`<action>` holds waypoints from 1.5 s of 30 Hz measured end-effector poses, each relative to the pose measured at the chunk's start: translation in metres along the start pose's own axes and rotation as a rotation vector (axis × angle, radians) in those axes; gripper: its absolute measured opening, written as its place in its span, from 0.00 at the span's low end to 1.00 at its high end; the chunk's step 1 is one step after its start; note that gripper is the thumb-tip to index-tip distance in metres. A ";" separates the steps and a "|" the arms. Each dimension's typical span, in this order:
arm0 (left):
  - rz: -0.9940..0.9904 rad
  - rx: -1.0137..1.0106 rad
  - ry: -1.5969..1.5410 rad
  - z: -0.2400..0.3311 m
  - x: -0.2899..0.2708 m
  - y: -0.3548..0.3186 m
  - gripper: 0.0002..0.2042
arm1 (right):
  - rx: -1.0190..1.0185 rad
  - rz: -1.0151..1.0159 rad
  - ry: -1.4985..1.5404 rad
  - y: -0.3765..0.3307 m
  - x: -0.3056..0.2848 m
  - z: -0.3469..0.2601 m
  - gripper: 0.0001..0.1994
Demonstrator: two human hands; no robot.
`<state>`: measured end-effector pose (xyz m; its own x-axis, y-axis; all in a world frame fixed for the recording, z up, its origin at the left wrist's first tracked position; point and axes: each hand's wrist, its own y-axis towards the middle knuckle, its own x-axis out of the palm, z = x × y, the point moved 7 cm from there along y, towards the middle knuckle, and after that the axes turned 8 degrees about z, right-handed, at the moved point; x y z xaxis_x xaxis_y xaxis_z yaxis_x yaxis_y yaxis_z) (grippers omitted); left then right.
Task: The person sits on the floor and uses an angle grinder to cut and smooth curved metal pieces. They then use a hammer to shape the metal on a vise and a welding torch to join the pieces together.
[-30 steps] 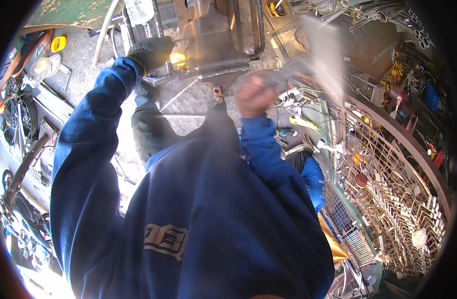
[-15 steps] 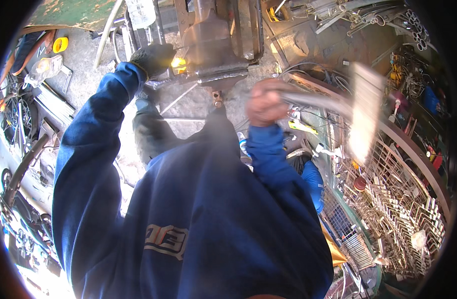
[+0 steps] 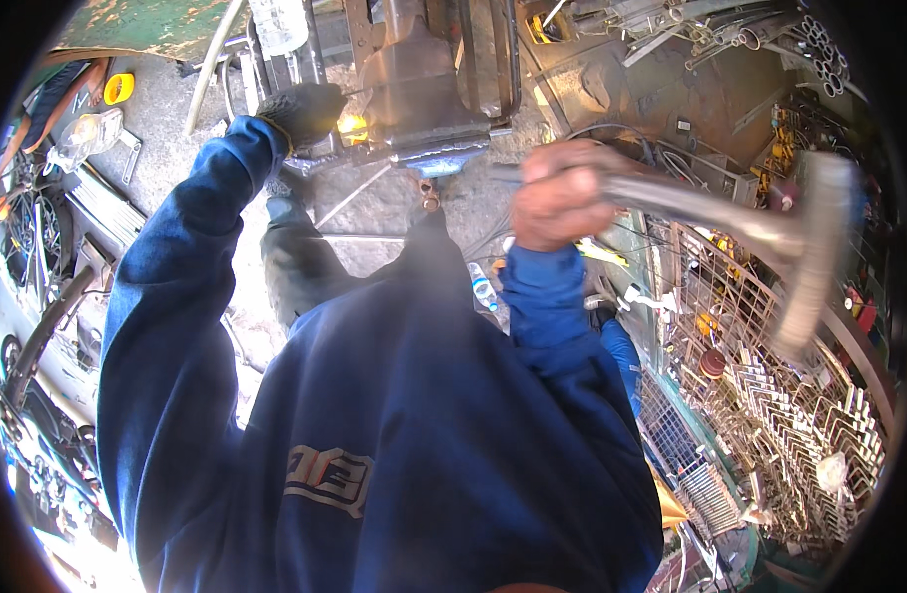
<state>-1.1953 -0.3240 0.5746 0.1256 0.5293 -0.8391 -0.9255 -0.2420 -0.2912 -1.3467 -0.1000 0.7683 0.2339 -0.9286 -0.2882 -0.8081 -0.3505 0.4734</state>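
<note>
Both hands are busy: your gloved left hand [image 3: 303, 111] is pressing against the far metal frame [image 3: 429, 94], your bare right hand [image 3: 557, 195] is gripping a blurred hammer [image 3: 770, 237] shaft tightly.

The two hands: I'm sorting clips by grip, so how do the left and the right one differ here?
The left hand wears a dark glove; the right hand is bare. The left hand rests on the metal frame ahead, while the right hand is closed round the handle of a hammer. The left hand looks sharp, the right hand and hammer look blurred. Both come out of blue sleeves.
</note>
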 end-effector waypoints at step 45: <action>0.089 -0.009 -0.184 0.024 0.011 0.001 0.09 | 0.206 -0.277 -0.263 0.020 -0.004 0.016 0.15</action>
<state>-1.2034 -0.2993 0.5761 -0.0247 0.6449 -0.7639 -0.9266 -0.3015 -0.2246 -1.3725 -0.1013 0.7656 0.3327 -0.7308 -0.5960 -0.8315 -0.5255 0.1802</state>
